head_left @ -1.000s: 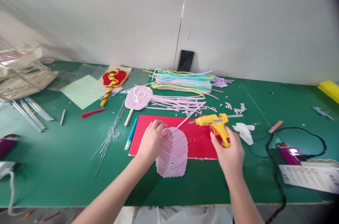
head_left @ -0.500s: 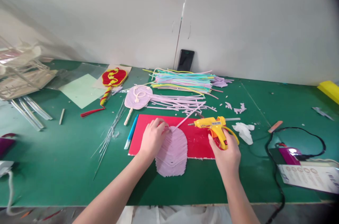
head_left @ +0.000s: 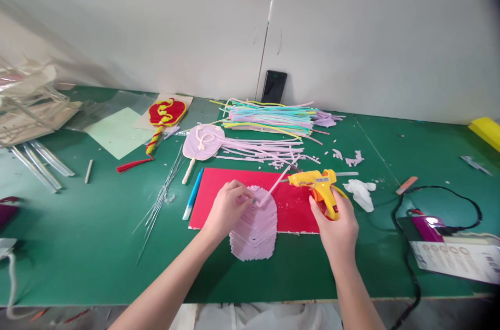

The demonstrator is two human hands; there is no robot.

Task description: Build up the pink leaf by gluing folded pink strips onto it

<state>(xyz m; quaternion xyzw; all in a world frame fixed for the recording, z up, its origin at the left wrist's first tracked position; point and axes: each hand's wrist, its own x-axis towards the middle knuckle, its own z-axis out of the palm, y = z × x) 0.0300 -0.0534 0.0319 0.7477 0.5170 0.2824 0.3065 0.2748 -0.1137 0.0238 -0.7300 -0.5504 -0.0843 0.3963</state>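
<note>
Panel [head_left: 255,236] across near edge of red board [head_left: 295,213]

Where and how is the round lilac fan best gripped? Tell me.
Probably by the slim pale handle, pinched across its width, coming from the near side. The round lilac fan seems to lie flat, its handle pointing toward the person, while lilac strips crowd its right edge.

Glue gun [head_left: 312,179] in right grip [head_left: 339,223], lilac panel [head_left: 255,233]
</note>
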